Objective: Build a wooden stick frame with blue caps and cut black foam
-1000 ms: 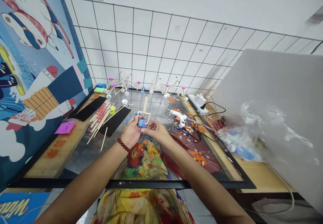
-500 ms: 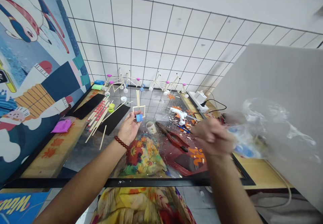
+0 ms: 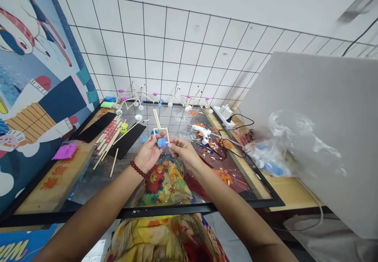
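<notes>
A small wooden stick frame (image 3: 161, 129) with two long parallel sticks is held over the middle of the table. Blue round caps (image 3: 162, 142) sit between its two arms. My left hand (image 3: 149, 153) grips the frame and the caps from the left, a beaded bracelet on its wrist. From the right, my right hand (image 3: 182, 150) pinches the end of the frame's right arm beside the caps. More blue caps (image 3: 143, 139) lie on the table just behind my left hand.
Loose sticks (image 3: 114, 162) and black sheets (image 3: 130, 140) lie at the left. A white glue gun (image 3: 203, 132), its cable and scraps are at the right, near a power strip (image 3: 223, 117) and plastic bags (image 3: 271, 159). Stick models (image 3: 189, 98) stand along the back.
My right hand has come in from the right to the frame, which my left hand still holds. The view has shifted slightly. The pliers and clear cup are no longer visible.
</notes>
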`<state>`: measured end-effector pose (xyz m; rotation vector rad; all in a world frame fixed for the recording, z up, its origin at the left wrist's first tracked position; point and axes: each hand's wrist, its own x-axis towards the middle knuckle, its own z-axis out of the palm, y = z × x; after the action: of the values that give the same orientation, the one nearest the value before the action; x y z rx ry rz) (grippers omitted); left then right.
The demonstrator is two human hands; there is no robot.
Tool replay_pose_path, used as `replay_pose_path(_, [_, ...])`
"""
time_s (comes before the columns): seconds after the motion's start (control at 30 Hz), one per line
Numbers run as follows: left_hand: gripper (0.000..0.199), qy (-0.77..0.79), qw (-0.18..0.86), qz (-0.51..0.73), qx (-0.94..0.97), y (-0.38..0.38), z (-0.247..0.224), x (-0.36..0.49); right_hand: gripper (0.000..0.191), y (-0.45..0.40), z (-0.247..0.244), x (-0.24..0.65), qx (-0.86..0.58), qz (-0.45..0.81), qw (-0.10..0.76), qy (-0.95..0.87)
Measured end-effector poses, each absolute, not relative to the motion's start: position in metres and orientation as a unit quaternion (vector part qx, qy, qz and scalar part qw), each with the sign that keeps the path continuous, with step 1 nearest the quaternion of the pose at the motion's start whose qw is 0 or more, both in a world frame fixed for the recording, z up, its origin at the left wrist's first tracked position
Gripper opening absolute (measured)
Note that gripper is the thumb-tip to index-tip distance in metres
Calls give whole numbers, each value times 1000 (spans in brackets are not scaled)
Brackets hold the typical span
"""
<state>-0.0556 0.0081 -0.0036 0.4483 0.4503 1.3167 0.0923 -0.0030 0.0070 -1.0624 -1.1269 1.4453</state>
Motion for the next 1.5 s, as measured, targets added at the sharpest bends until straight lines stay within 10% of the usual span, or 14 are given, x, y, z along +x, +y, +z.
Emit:
replay_pose_path(0.57, [25,215,738,615,177,7,-2,-52,20,-20,-1,108,-413,536,493,-546])
replay_pose_path(0.73, [21,219,725,634,157,11,-1,-57,33,-59,36,157,-332,634,88,-692])
replay_pose_path(0.87, [15,203,729,628,179,10,-3,-55,29,-48,34,146,-480,409,287,-721])
replay_pose_path(1.3, [8,202,730,613,225,6,-4,-54,39,-28,34,132,-424,555,534,-477])
replay_pose_path(1.43, [8,202,732,613,217,8,-7,-56,65,-68,63,203,-343,639,241,-645])
replay_pose_path(1.5, [9,198,741,602,222,7,-9,-54,46,-74,70,213,-405,592,170,-676])
